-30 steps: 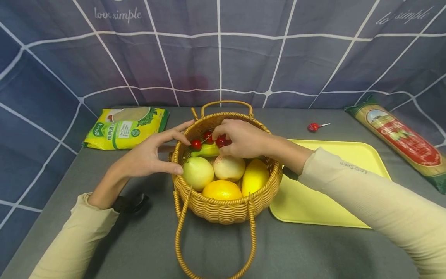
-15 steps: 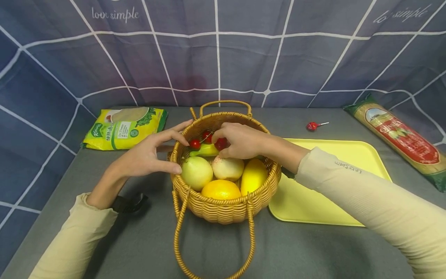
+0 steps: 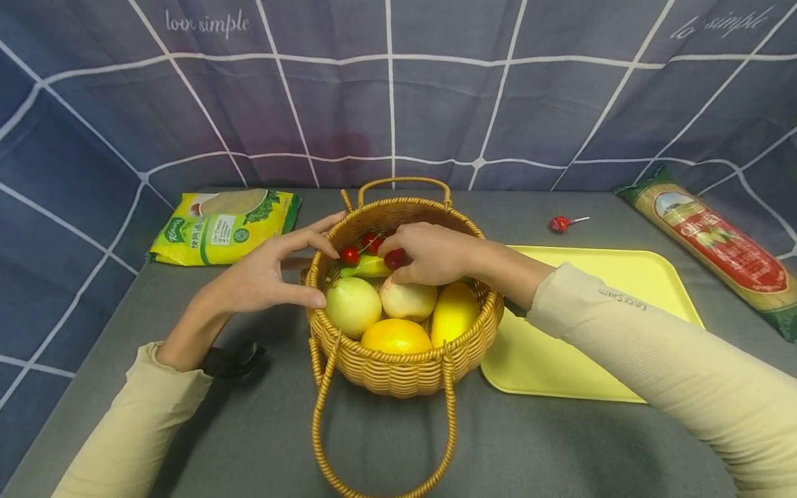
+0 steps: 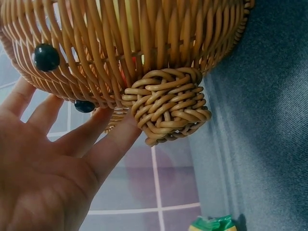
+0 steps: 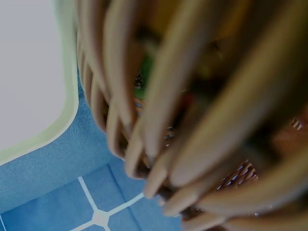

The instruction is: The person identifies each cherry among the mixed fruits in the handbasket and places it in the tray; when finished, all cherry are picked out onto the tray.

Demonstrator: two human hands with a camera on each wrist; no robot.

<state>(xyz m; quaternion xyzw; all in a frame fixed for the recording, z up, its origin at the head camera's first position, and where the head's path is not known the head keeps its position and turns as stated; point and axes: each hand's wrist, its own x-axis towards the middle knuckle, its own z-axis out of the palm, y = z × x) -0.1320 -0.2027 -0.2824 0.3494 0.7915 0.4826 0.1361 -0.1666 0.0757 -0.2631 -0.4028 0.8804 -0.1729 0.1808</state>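
In the head view, a wicker basket (image 3: 405, 377) holds fruit. My right hand (image 3: 436, 252) reaches inside and pinches a dark red cherry (image 3: 395, 260), partly covered by the fingers. Two brighter cherries (image 3: 350, 256) with a stem lie left of it, against a yellow-green banana-like fruit (image 3: 367, 268). Nearer me are a pale green round fruit (image 3: 353, 307), a peach (image 3: 408, 299), a lemon (image 3: 396, 337) and a mango-like yellow fruit (image 3: 456, 312). My left hand (image 3: 268, 273) spreads its thumb and fingers along the basket's left rim; the left wrist view shows extended fingers (image 4: 115, 147) by the woven side.
A yellow tray (image 3: 579, 366) lies right of the basket, partly under my right forearm. Behind it is a red lollipop (image 3: 559, 225). A pasta pack (image 3: 716, 242) is far right, a yellow-green bag (image 3: 224, 228) back left. One basket handle (image 3: 453, 422) hangs toward me.
My right hand has sunk slightly and shifted a little toward me with the dark red cherry. The left hand stays at the rim.
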